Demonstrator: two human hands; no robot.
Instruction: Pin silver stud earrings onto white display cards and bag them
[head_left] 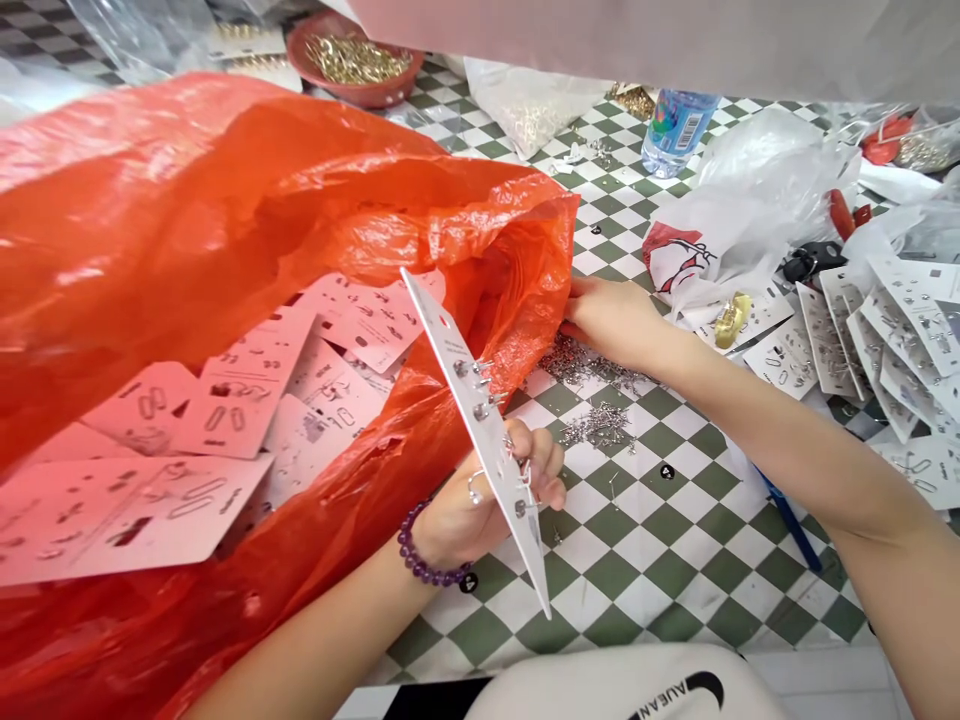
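Observation:
My left hand (469, 510), with a purple bead bracelet at the wrist, grips a white earring card (491, 440). Seen nearly edge-on, the card is tilted and has several small earrings and their posts sticking out. It stands in front of the mouth of a large red plastic bag (300, 190). Inside the bag lie several more earring cards (240, 390). My right hand (611, 315) is closed at the bag's right rim; its fingertips are partly hidden behind the plastic.
Piles of tiny metal pieces (600, 428) lie on the checked tablecloth (697, 560). At the right are stacked earring cards (900, 350), a crumpled white bag (750, 200) and a blue tool (791, 525). A bowl (356, 65) and a water bottle (677, 132) stand behind.

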